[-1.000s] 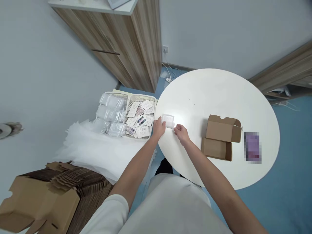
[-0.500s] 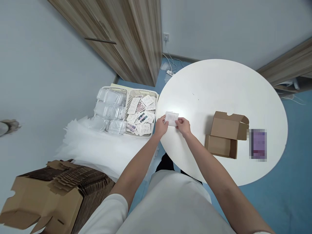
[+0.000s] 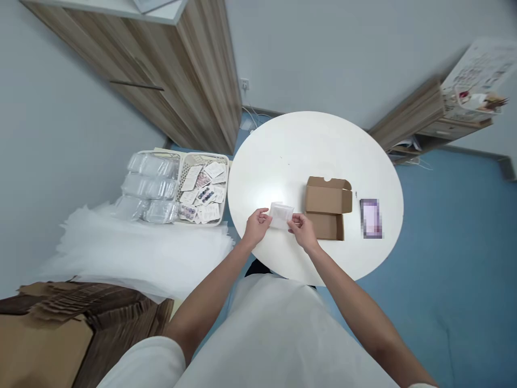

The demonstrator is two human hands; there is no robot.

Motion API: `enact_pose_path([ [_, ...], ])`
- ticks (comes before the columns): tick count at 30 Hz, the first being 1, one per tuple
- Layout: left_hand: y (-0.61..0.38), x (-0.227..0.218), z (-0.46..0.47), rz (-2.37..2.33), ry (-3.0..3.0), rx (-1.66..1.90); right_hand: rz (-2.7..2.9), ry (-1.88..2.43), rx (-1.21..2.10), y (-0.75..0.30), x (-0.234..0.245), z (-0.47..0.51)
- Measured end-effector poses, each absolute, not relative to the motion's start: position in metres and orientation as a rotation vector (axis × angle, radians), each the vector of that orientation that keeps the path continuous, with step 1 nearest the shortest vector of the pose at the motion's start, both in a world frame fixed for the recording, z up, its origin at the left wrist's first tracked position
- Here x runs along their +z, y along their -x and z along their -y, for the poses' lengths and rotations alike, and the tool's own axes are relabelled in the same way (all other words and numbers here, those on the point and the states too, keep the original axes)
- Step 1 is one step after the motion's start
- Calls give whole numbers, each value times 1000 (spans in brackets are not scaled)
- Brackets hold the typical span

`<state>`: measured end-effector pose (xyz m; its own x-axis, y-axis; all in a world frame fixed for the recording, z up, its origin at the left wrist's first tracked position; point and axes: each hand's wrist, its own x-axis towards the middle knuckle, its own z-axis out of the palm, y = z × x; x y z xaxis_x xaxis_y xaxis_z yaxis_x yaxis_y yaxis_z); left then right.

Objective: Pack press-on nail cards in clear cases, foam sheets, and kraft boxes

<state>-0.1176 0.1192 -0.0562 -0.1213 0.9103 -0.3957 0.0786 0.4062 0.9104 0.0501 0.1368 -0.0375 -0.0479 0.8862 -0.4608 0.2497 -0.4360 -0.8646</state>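
A small flat packet (image 3: pixel 281 215), whitish and partly see-through like foam wrap, is held over the near side of the round white table. My left hand (image 3: pixel 257 227) pinches its left edge between thumb and fingers. At the lower right edge, my right hand (image 3: pixel 302 230) grips it the same way. What lies inside the wrap is too faint to tell. Just right of my right hand stands an open brown cardboard box (image 3: pixel 329 196), its lid folded back and its inside partly visible.
On the white table (image 3: pixel 315 140), a blurred purple phone-shaped item (image 3: pixel 371 218) lies right of the box. Leftward, one basket (image 3: pixel 224 207) holds cards with coloured pieces, beside stacked clear plastic packs (image 3: pixel 149 178). White foam sheets (image 3: pixel 137 253) and flattened cartons (image 3: pixel 44 339) lie nearer.
My view has turned to the right and takes in more of the room there. Both hands still hold the packet, which now appears closer to the cardboard box.
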Motion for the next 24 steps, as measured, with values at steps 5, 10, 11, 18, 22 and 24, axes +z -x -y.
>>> enact_pose_path([
  [5, 49, -41, -112, -1572, -1165, 804, 1305, 1732, 1413, -125, -26, -127],
  [10, -14, -30, -118, -1661, -1333, 680, 1546, 1828, 1244, -187, -23, -133],
  [11, -23, -30, -119, -1674, -1371, 663, 1607, 1855, 1201, -195, -23, -134],
  [18, -57, -38, -132, -1829, -1566, 407, 2028, 1951, 1065, -212, -35, -147],
  [22, -58, -46, -136, -1846, -1543, 168, 2248, 1964, 1036, -205, -47, -154],
  [24, -57, -49, -137, -1840, -1513, 88, 2306, 1970, 1031, -202, -52, -156],
])
